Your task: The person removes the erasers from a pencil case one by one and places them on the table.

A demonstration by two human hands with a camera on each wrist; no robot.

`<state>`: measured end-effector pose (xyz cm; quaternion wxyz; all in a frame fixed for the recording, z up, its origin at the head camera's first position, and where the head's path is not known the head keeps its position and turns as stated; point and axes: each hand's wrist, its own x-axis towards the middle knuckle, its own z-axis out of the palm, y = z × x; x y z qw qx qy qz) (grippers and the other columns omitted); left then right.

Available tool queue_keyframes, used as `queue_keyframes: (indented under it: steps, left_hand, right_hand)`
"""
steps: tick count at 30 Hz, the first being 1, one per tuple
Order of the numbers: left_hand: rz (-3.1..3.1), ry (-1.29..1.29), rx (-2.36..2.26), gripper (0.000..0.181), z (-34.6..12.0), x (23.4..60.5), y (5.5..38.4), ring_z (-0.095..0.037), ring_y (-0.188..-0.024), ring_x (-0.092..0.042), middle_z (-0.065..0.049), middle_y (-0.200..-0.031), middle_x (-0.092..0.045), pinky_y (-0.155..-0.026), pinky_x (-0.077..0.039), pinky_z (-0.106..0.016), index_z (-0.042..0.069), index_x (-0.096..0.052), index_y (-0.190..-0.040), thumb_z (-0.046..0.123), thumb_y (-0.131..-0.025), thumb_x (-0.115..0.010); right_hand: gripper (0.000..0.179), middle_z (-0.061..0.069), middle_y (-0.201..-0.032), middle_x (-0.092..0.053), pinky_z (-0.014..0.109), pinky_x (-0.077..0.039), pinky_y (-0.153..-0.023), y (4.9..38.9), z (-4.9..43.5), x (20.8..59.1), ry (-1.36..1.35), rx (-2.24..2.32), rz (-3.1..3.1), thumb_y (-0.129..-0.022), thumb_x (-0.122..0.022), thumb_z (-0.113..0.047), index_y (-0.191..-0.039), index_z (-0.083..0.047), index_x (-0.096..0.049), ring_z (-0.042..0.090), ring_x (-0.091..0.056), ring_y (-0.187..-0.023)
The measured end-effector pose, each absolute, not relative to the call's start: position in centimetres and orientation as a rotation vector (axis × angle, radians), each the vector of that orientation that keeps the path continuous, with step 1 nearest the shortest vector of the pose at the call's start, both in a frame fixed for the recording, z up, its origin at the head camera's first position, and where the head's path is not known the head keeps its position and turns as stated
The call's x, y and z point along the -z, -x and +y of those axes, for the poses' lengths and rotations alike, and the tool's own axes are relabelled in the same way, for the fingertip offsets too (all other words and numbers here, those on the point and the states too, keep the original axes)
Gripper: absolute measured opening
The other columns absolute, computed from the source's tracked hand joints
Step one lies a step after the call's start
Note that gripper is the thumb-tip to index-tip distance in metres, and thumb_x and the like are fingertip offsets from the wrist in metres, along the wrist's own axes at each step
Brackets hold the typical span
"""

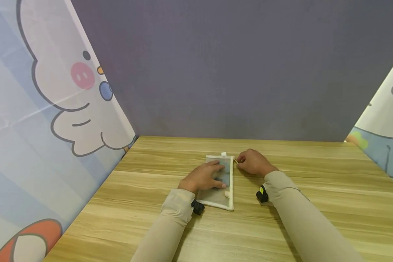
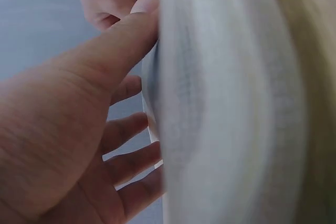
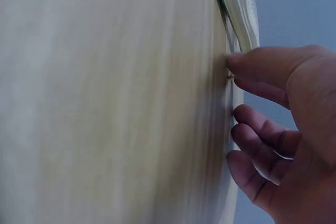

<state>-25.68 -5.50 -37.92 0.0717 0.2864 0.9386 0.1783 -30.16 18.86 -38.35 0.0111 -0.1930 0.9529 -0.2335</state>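
A mesh pouch [image 1: 216, 199] with pale edging lies flat on the wooden table, a white tag [image 1: 223, 154] sticking out at its far edge. Something bluish-grey shows through the mesh, with a small pale piece [image 1: 227, 194] near the right side. My left hand [image 1: 203, 177] rests on the pouch with its fingers spread; in the left wrist view the fingertips [image 2: 135, 88] touch its surface. At the far right corner, my right hand [image 1: 253, 162] pinches a small yellowish zipper pull [image 1: 236, 161] between thumb and forefinger. The right wrist view shows the other fingers [image 3: 262, 182] loosely bent close over the table.
The wooden table [image 1: 314, 171] runs back to a dark grey panel [image 1: 229, 69]. Cartoon-printed cloths hang on the left [image 1: 62, 120] and right [image 1: 383, 120]. Each wrist carries a small black camera.
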Motion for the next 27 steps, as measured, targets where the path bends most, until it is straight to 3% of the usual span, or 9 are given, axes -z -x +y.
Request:
queue_keyframes:
  steps: [7,27]
  left_hand:
    - [2.869,-0.924,-0.485,0.079,-5.5,38.1,25.8,-0.026,-0.143,-0.038,-0.007,-0.159,-0.036,-0.111,-0.036,-0.041,0.019,-0.049,-0.151,0.052,-0.084,-0.076]
    - [2.907,-0.848,-0.305,0.089,-5.2,38.1,26.2,-0.031,-0.145,-0.033,0.002,-0.163,-0.029,-0.104,-0.039,-0.057,0.029,-0.04,-0.156,0.069,-0.081,-0.068]
  right_hand:
    - [0.019,0.012,-0.107,-0.072,0.05,-0.051,-0.087,30.2,19.8,39.0,0.595,0.8,3.006,-0.095,-0.064,-0.014,-0.108,-0.007,-0.077,0.034,-0.066,-0.101]
    - [0.016,0.008,-0.106,-0.071,0.049,-0.051,-0.083,30.9,19.6,39.4,0.548,0.838,2.985,-0.097,-0.063,-0.019,-0.102,-0.014,-0.077,0.028,-0.065,-0.096]
